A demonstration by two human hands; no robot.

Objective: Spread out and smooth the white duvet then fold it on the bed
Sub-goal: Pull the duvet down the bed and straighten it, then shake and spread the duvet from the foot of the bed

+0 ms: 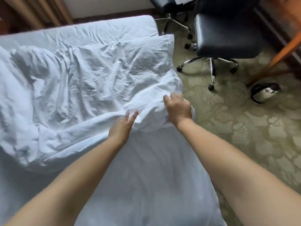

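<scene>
Duvet (91, 70): left hand (121, 126) flat, right hand (178, 108) seemingly gripping.

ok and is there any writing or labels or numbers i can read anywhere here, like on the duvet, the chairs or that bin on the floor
No readable text in this view.
white duvet: plain, no tag or print showing.
black office chair: no visible brand mark.
small bin on the carpet: a pale patch that may be a label, too small and blurred to read.
left hand and right hand: nothing written.

Black office chair (226, 35) on patterned carpet (244, 128)
</scene>
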